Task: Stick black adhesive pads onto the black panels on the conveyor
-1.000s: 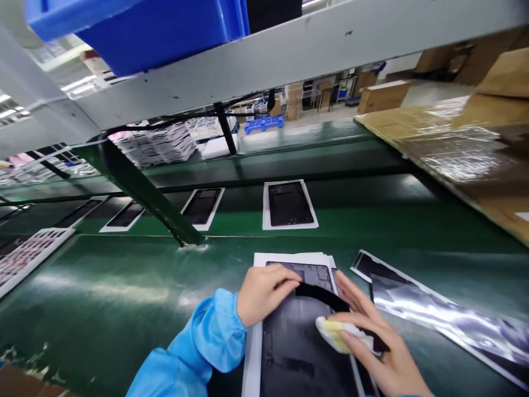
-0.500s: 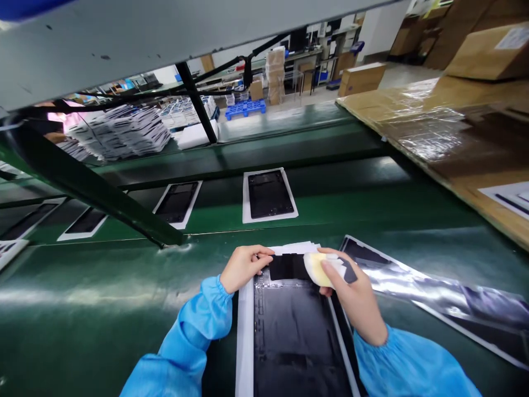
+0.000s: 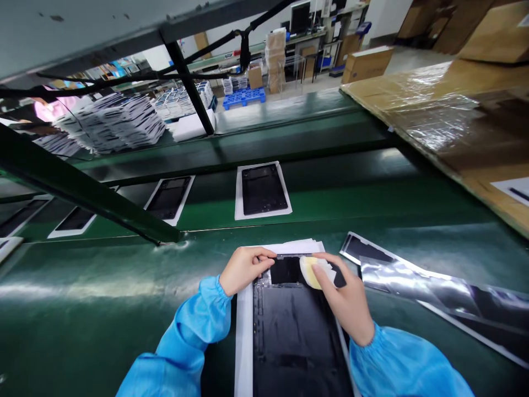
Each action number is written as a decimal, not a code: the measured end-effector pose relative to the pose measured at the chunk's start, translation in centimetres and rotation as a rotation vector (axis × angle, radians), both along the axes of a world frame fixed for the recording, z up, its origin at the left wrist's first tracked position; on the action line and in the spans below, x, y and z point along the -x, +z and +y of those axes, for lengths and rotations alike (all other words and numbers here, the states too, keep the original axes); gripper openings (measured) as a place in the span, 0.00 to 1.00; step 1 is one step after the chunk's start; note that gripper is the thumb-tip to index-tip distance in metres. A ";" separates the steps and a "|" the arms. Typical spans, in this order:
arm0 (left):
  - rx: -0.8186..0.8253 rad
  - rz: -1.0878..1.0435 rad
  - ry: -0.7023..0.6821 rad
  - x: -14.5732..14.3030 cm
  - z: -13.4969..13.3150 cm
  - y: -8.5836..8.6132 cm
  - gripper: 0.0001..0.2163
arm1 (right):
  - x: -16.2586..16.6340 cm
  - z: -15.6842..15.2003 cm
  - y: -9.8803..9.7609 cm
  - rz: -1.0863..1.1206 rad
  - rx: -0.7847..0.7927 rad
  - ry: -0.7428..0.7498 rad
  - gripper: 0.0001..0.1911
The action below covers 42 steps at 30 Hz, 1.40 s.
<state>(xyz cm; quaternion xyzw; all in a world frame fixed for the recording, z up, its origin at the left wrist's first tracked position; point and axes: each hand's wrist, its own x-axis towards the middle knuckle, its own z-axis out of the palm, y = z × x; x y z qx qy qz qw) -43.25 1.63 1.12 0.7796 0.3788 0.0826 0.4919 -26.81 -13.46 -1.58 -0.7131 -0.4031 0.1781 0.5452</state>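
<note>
A black tablet-like panel (image 3: pixel 301 336) with a thin frame lies on white sheets (image 3: pixel 244 342) in front of me. Across its far end is a smooth black rectangular patch (image 3: pixel 285 270). At the patch's far left corner, my left hand (image 3: pixel 247 269) has its fingertips pinched together; what is between them is hidden. My right hand (image 3: pixel 349 298) is closed round a pale yellow and white sponge-like pad (image 3: pixel 311 273), which rests against the right part of the patch. The right fingers hide some of the panel's far right corner.
Clear plastic film (image 3: pixel 421 281) lies over dark panels at the right. Beyond the ledge, another panel on white paper (image 3: pixel 264 190) sits on the green conveyor, with several more leftward. A green post (image 3: pixel 82 187) slants across the left. Wrapped cardboard (image 3: pixel 430 116) juts in at right.
My right hand and the pad have shifted slightly left over the patch, which now looks flatter against the panel. My left hand stays at the corner. The camera view has tilted a little.
</note>
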 end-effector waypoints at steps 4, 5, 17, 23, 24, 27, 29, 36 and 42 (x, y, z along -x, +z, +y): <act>0.004 -0.004 -0.005 0.0 0.1 -0.1 0.09 | 0.1 0.0 -0.2 0.001 -0.006 0.014 0.13; 0.007 -0.002 -0.005 0.0 0.1 -0.1 0.09 | 0.1 0.0 -0.2 0.002 -0.007 0.014 0.13; 0.011 0.025 -0.005 -0.1 0.3 -0.1 0.09 | 0.1 -0.1 -0.4 -0.003 0.052 0.013 0.14; 0.008 0.017 -0.007 0.0 0.3 0.0 0.09 | 0.2 -0.1 -0.3 -0.019 0.053 0.023 0.14; 0.009 0.016 -0.008 0.0 0.3 0.0 0.09 | 0.2 -0.1 -0.3 -0.021 0.047 0.025 0.13; 0.013 0.016 -0.006 0.0 0.3 -0.1 0.09 | 0.2 -0.1 -0.3 -0.027 0.033 0.029 0.13; 0.012 0.015 -0.006 0.0 0.3 -0.1 0.09 | 0.2 -0.1 -0.4 -0.026 0.038 0.035 0.13; 0.008 0.008 -0.017 0.1 0.3 -0.2 0.09 | 0.4 0.0 -0.1 -0.054 0.053 0.038 0.13; -0.072 0.016 -0.038 0.2 0.3 -0.4 0.10 | 0.5 0.1 -0.3 -0.117 0.060 0.061 0.13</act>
